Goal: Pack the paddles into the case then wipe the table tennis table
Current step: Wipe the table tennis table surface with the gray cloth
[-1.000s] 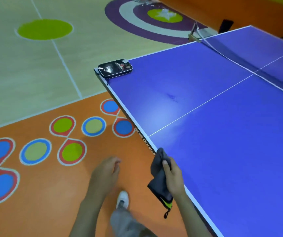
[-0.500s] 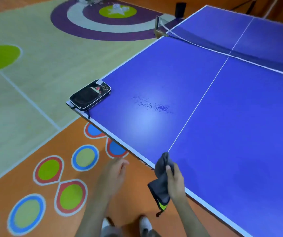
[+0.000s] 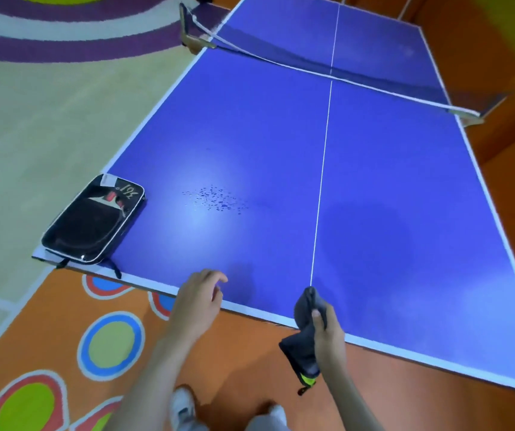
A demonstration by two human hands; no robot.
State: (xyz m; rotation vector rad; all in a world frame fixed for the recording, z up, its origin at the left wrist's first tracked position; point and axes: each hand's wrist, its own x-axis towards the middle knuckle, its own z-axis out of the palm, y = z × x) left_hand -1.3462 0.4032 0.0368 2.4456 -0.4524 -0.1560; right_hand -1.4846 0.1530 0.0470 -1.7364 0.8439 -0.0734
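Note:
The blue table tennis table (image 3: 390, 188) fills the right of the head view. A closed black paddle case (image 3: 92, 219) lies on its near left corner, straps hanging over the edge. A patch of small wet droplets (image 3: 215, 200) sits on the surface right of the case. My right hand (image 3: 327, 334) grips a bunched dark grey cloth (image 3: 304, 343) with a yellow-green tag, at the near edge beside the white centre line. My left hand (image 3: 198, 301) hovers over the near edge, fingers loosely apart, holding nothing. No paddles show.
The net (image 3: 327, 73) crosses the table at the far end, clamped on posts at both sides. Orange floor with coloured circles (image 3: 109, 343) lies below the near edge, and my shoes (image 3: 184, 405) stand on it. Pale wooden floor lies to the left.
My view has swung right to face the table end squarely. Both hands have risen to the near edge, the left now over the surface. The cloth stays in my right hand.

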